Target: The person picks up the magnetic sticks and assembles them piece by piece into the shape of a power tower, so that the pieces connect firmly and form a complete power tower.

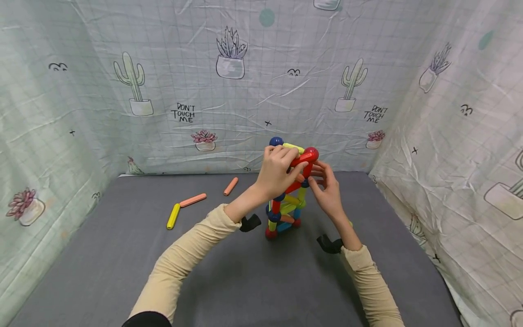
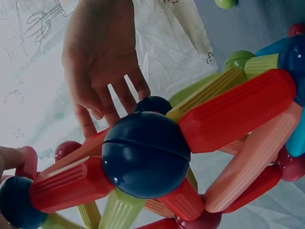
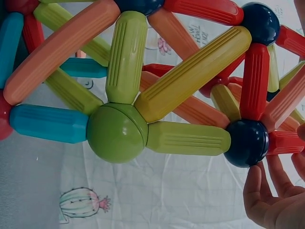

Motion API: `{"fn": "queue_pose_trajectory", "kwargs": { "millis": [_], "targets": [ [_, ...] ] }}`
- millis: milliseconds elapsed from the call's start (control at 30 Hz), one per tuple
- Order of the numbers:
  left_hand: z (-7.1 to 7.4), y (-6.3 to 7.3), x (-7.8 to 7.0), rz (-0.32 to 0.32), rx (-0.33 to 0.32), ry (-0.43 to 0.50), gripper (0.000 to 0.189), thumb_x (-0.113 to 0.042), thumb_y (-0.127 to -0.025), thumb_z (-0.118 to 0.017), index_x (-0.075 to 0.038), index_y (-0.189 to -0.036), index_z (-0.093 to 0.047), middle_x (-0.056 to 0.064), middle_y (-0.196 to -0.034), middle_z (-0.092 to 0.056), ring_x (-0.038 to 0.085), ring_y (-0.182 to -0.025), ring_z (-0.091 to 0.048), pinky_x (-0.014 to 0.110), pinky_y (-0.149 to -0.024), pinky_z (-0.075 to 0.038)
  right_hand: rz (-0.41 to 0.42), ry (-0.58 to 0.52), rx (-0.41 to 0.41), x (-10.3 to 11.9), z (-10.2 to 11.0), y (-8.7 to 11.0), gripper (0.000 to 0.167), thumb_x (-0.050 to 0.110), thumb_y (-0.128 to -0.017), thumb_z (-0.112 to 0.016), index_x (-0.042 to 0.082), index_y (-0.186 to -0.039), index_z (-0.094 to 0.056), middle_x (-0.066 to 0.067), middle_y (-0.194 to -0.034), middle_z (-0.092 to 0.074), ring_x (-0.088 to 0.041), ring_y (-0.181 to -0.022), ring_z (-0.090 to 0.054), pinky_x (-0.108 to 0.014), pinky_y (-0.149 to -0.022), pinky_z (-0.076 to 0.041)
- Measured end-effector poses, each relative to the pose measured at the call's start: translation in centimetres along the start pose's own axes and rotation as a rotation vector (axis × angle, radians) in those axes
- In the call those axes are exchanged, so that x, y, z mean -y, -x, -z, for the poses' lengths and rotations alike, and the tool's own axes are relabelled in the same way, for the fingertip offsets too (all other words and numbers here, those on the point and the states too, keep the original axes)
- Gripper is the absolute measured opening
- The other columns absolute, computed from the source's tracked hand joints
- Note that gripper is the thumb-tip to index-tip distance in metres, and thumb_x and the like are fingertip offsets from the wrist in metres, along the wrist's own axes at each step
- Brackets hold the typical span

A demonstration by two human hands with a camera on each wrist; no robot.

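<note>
A tall tower of magnetic building rods and balls point(image 1: 286, 206) stands on the grey table, its rods red, yellow, green, orange and blue. At its top my left hand point(image 1: 279, 169) pinches a red rod point(image 1: 301, 158) that meets a red ball point(image 1: 312, 154). My right hand point(image 1: 328, 193) is at the tower's right side, fingers mostly straight. In the right wrist view its fingertips point(image 3: 254, 177) touch a navy ball point(image 3: 246, 143). The left wrist view shows another navy ball point(image 2: 146, 154) up close, with red rods joined to it. Part of the tower's top is hidden behind my left hand.
Left of the tower lie loose rods: a yellow one point(image 1: 173, 216) and two orange ones, the nearer point(image 1: 193, 200) and the farther point(image 1: 230, 186). A cactus-print cloth point(image 1: 245, 104) hangs behind the grey table point(image 1: 122, 254) and along its sides.
</note>
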State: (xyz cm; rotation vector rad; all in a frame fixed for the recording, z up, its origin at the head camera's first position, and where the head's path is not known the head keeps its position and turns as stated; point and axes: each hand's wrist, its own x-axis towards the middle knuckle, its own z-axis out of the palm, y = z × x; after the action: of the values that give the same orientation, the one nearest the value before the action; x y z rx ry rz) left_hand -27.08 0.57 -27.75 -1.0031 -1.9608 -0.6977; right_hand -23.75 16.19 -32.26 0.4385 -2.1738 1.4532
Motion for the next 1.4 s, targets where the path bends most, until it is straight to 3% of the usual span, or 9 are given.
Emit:
{"fn": "queue_pose_trajectory", "kwargs": {
  "millis": [267,533,833,1033,1133,1267,1333,1400],
  "targets": [
    [-0.4,0.3,-0.4,-0.033,-0.006,-0.162,0.022,-0.024,-0.082,-0.063,-0.014,-0.102,-0.064,0.004,-0.087,-0.060,0.019,-0.083,-0.050,0.040,-0.081,-0.036,0.002,0.025,0.004,-0.2,0.1,0.0,0.048,-0.003,-0.086,-0.051,-0.004,-0.131,-0.034,-0.028,-0.120,-0.048,-0.038,-0.105,-0.051,-0.015,-0.079,-0.041],
    [-0.7,0.2,-0.6,-0.016,0.009,-0.320,0.018,-0.025,-0.084,-0.057,-0.018,-0.099,-0.065,0.006,-0.085,-0.059,0.022,-0.084,-0.047,0.040,-0.079,-0.035,-0.003,0.042,0.021,0.3,-0.1,-0.2,0.055,-0.003,-0.085,-0.052,-0.001,-0.135,-0.029,-0.028,-0.116,-0.051,-0.038,-0.103,-0.052,-0.022,-0.079,-0.042],
    [-0.9,-0.3,-0.7,0.037,0.072,-0.328,0.015,-0.020,-0.084,-0.054,-0.017,-0.095,-0.063,0.007,-0.090,-0.058,0.024,-0.089,-0.046,0.039,-0.078,-0.036,0.004,0.002,0.022,-0.4,-0.2,-0.9,0.063,-0.005,-0.085,-0.052,0.004,-0.139,-0.021,-0.028,-0.114,-0.052,-0.037,-0.098,-0.054,-0.013,-0.075,-0.043],
    [-0.6,0.0,0.2,0.029,0.051,-0.329,0.021,-0.026,-0.085,-0.058,-0.015,-0.102,-0.063,0.005,-0.093,-0.060,0.023,-0.090,-0.046,0.040,-0.081,-0.036,0.025,0.016,0.027,-0.9,-0.2,-1.3,0.065,-0.006,-0.084,-0.052,0.005,-0.139,-0.019,-0.030,-0.111,-0.052,-0.040,-0.094,-0.054,-0.014,-0.074,-0.044],
    [-0.2,0.8,0.7,0.053,0.002,-0.289,0.040,-0.031,-0.083,-0.061,-0.013,-0.118,-0.055,0.009,-0.106,-0.056,0.024,-0.096,-0.045,0.040,-0.082,-0.036,0.005,0.032,0.051,-2.1,-0.2,-1.4,0.064,-0.003,-0.085,-0.052,0.006,-0.139,-0.020,-0.028,-0.112,-0.053,-0.039,-0.096,-0.055,-0.023,-0.076,-0.046],
    [0.3,3.5,1.1,0.196,-0.058,-0.143,0.067,-0.036,-0.075,-0.069,-0.005,-0.128,-0.041,0.013,-0.112,-0.048,0.025,-0.095,-0.044,0.036,-0.078,-0.037,-0.110,0.064,0.150,-3.9,0.0,-1.4,0.051,0.009,-0.090,-0.050,0.006,-0.136,-0.029,-0.024,-0.120,-0.050,-0.036,-0.103,-0.054,-0.040,-0.082,-0.047],
    [0.2,5.2,1.3,0.278,-0.034,-0.080,0.067,-0.038,-0.072,-0.072,-0.002,-0.121,-0.043,0.012,-0.103,-0.048,0.022,-0.087,-0.044,0.032,-0.071,-0.037,-0.170,0.063,0.227,-4.4,0.0,-1.4,0.048,0.016,-0.092,-0.048,0.004,-0.135,-0.032,-0.023,-0.123,-0.049,-0.035,-0.107,-0.053,-0.045,-0.084,-0.047],
    [0.0,6.7,1.5,0.331,0.036,-0.067,0.058,-0.039,-0.071,-0.072,-0.003,-0.110,-0.047,0.008,-0.091,-0.048,0.018,-0.078,-0.043,0.028,-0.063,-0.034,-0.213,0.043,0.294,-4.8,0.1,-1.5,0.047,0.021,-0.092,-0.047,0.004,-0.134,-0.033,-0.023,-0.126,-0.047,-0.036,-0.109,-0.052,-0.046,-0.085,-0.047]
  ]
}}
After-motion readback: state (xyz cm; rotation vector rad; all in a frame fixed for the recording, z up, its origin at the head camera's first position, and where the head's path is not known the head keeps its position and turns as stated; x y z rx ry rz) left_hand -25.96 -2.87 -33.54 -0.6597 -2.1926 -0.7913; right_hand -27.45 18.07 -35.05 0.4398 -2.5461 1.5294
